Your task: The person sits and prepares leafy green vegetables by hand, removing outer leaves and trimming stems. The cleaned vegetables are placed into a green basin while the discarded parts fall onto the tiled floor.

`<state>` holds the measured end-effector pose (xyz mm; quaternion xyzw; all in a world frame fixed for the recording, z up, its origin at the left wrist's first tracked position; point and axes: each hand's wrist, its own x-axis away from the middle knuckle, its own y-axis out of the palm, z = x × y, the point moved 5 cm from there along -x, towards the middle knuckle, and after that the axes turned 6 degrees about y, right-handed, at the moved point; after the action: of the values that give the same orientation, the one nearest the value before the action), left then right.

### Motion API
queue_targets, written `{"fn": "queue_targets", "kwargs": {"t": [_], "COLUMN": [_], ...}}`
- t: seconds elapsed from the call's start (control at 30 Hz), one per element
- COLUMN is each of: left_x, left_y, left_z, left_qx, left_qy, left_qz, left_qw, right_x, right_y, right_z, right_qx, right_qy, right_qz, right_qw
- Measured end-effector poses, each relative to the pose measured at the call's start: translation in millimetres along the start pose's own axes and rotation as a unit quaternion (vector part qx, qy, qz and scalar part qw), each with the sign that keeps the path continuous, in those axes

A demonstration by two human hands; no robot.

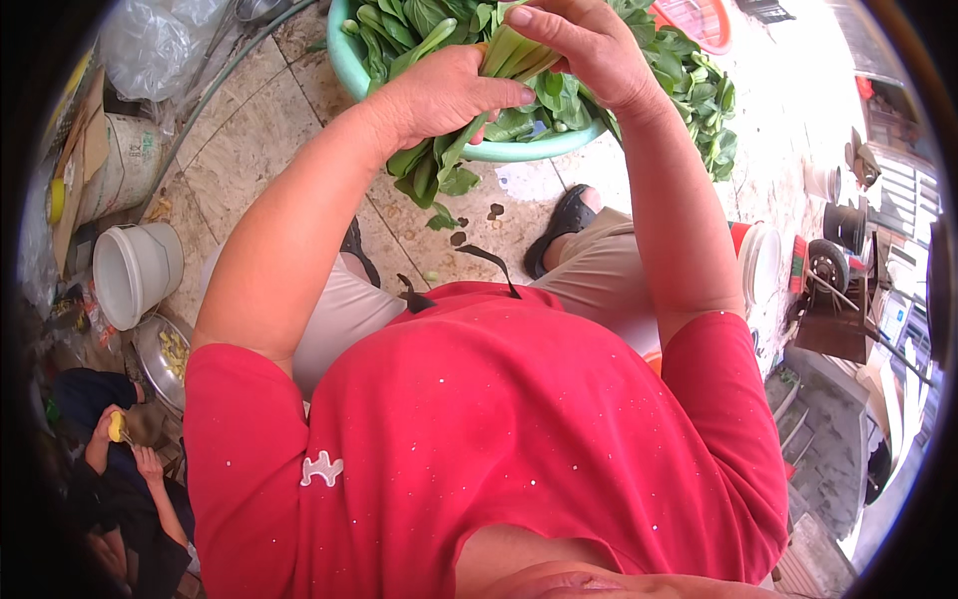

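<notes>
Over the near edge of a turquoise plastic basin (516, 152), my left hand (456, 93) is closed around a bunch of leafy greens (513, 56), with pale green stalks pointing up and leaves hanging below the hand. My right hand (587, 49) has its thumb and fingers on the upper end of the same stalks. More leafy greens (419, 22) fill the basin. Another heap of greens (700, 97) lies to the basin's right. The far side of the basin is cut off by the picture's top edge.
A white bucket (138, 273) lies left, near a metal bowl (161, 356) of yellow pieces. A co-worker (127, 479) at the lower left holds a yellow item. A hose (213, 86) crosses the tiled floor. Right are a red basket (692, 22), another bucket (760, 262) and a wheeled cart (834, 314).
</notes>
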<state>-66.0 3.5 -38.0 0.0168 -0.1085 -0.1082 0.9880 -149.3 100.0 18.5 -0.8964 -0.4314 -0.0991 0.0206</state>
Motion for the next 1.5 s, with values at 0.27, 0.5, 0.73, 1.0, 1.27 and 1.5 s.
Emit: {"fn": "queue_targets", "kwargs": {"t": [0.27,0.5,0.73,1.0,1.27,1.5], "left_x": [-6.9,8.4,8.3,13.7,34.4,41.4], "left_y": [-2.7,-18.4,-17.3,-85.1,-108.6,-118.0], "left_z": [-10.1,11.7,3.5,21.2,40.7,28.5], "left_qx": [-0.090,-0.075,0.094,0.073,0.110,0.126], "left_qy": [0.028,0.009,0.005,0.066,0.113,0.110], "left_qz": [0.036,-0.099,-0.080,0.207,0.293,0.289], "left_qw": [0.995,0.992,0.992,0.973,0.943,0.943], "right_x": [-2.1,2.1,-6.4,-55.0,-61.6,-68.7], "right_y": [-1.2,16.5,24.1,-11.3,5.6,1.9], "right_z": [12.0,-2.2,-7.6,64.1,216.6,253.0], "right_qx": [0.351,0.240,0.204,0.019,0.497,0.564], "right_qy": [-0.094,-0.118,-0.184,0.028,0.190,0.217], "right_qz": [0.116,0.057,0.031,0.084,-0.028,-0.085], "right_qw": [0.924,0.962,0.961,0.996,0.846,0.792]}}
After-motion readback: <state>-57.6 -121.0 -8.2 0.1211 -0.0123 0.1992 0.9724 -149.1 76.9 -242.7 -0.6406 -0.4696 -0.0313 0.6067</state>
